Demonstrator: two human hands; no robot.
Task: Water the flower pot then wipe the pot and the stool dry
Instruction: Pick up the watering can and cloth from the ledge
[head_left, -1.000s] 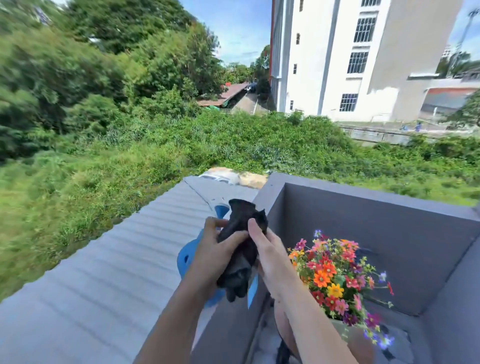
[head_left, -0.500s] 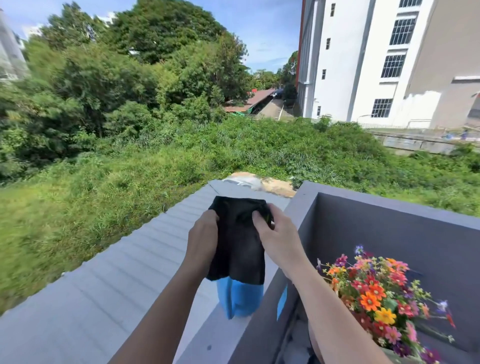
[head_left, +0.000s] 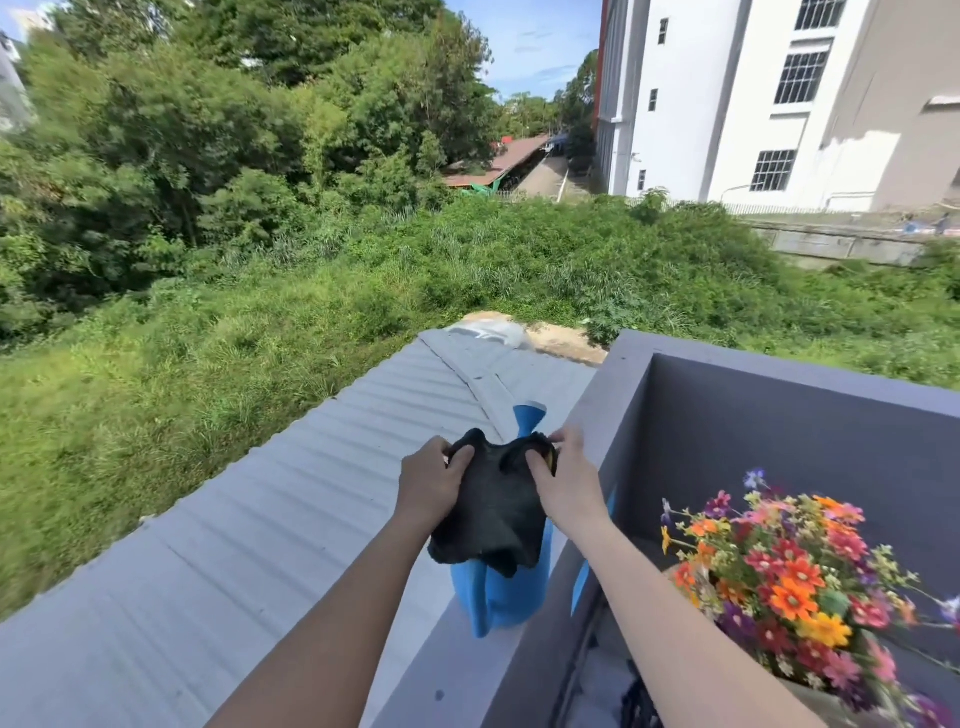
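Two hands up over the ledge, one black cloth (head_left: 493, 512) stretched between them. The left hand (head_left: 434, 486) is closed on the cloth's upper left corner, the right hand (head_left: 566, 480) is clamped on its upper right corner, and the fabric hangs down from that top edge, bunched and ragged at the bottom. Its top edge runs left to right across the view. Behind and below the cloth stands one blue watering can (head_left: 498, 592) on the grey ledge (head_left: 447, 670), its long axis running away from the camera and its spout (head_left: 527, 421) pointing out towards the corrugated roof (head_left: 260, 519). Down at the right, inside the grey wall (head_left: 779, 441), one flower pot (head_left: 826, 699) shows only a sliver of rim under a thick bunch of flowers (head_left: 784, 577), red, orange, yellow and purple.
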